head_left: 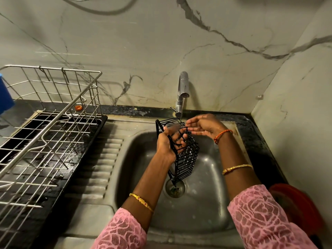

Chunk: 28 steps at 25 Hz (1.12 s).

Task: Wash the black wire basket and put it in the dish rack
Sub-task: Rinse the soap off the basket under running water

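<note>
Two hands at frame centre, rinse step under way. Left hand (166, 142) grips the black wire basket (185, 153), fingers curled through its wires, over the sink (206, 203) beneath the tap (183, 87). Right hand (203, 124) open, cupped, wet, just beside the basket. Next, likely: turn it, then carry to the dish rack (45, 123), frame left.

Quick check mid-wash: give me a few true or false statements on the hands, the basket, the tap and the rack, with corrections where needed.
1. The left hand grips the black wire basket over the sink. True.
2. The tap is off. False: a thin stream of water runs from it onto the basket.
3. The right hand is clenched round the basket. False: it is open and cupped beside the basket's top, near the stream.
4. The dish rack stands to the left of the sink. True.
5. The basket already sits in the dish rack. False: it is held over the sink.
</note>
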Each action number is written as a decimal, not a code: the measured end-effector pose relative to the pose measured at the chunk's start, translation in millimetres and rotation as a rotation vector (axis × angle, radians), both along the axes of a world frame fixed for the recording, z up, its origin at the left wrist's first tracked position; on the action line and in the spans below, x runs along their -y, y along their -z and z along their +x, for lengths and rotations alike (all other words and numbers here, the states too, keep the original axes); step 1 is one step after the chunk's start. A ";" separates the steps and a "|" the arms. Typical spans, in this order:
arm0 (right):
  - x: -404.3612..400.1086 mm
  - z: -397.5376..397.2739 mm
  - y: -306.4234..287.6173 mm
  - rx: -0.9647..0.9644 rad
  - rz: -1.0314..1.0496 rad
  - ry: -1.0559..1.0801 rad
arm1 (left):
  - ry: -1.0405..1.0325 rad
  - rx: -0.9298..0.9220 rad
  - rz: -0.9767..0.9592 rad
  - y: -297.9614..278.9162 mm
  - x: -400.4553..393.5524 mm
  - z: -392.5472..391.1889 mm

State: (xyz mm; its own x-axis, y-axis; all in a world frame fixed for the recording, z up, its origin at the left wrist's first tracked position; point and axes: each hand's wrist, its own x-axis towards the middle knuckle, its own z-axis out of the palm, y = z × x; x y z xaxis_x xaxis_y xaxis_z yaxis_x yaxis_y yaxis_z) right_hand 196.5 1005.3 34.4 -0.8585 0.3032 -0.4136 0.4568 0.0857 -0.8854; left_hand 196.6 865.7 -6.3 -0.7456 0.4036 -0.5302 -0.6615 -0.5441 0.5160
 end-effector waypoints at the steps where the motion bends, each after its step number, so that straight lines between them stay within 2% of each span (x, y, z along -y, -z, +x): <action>1: 1.3 0.8 -0.1 -0.004 0.000 0.013 | 0.003 -0.005 -0.003 -0.4 -0.4 0.6; 7: -0.3 23.6 16.8 0.067 0.119 0.061 | -0.076 -0.007 0.091 -0.5 -4.1 -2.6; 9: 0.9 34.4 27.7 0.145 0.073 0.064 | -0.097 0.010 0.100 2.5 -4.6 -2.8; 11: 6.7 40.5 39.1 0.187 -0.080 0.080 | -0.081 0.009 0.080 2.2 -3.9 -1.9; 13: 14.4 42.2 47.9 0.115 -0.207 0.128 | -0.059 -0.005 0.059 -4.0 -2.9 1.6; 15: 18.3 39.9 53.5 0.023 -0.241 0.197 | -0.002 -0.037 0.027 -8.1 -0.8 3.9; 22: 12.9 35.5 42.7 -0.113 -0.154 0.320 | 0.227 -0.222 -0.285 -7.8 12.7 -2.9; 28: 14.1 23.4 41.2 -0.152 -0.159 0.312 | 0.202 -0.226 -0.256 -7.3 23.8 -7.9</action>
